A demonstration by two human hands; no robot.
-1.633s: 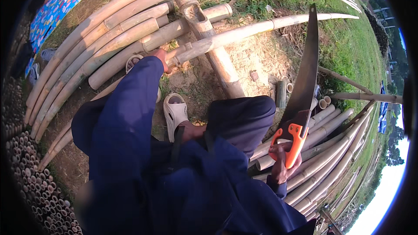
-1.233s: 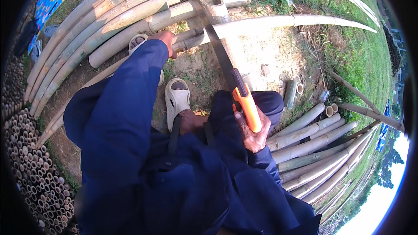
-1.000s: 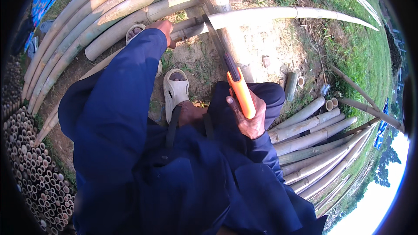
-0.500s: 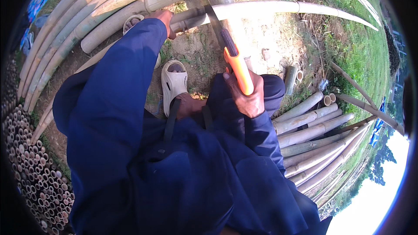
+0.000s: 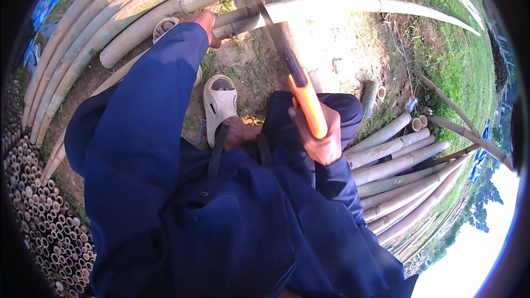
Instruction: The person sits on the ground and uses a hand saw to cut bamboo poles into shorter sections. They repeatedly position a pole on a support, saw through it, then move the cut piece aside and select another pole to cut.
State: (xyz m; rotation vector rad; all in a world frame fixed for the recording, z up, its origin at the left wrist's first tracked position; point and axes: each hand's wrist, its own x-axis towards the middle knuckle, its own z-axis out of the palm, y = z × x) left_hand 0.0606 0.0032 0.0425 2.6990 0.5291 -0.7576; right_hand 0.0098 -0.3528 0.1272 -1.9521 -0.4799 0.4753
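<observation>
Small dark lettering on the pale sandal [image 5: 220, 105] is too small to read. The saw [image 5: 310, 107], earlier raised off to the right, now lies with its blade across the bamboo pole [image 5: 337, 5]; the right hand [image 5: 324, 142] wraps its orange handle. The left hand [image 5: 204, 22] clasps the pole's left end. Bare soil [image 5: 350, 52] opens right of the blade.

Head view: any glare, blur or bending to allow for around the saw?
Head view: sunlight washes out the bamboo pole right of the handsaw; the blade looks soft toward its far end; lower right, the sky is blown white; near the rim, fisheye curves straight edges.
</observation>
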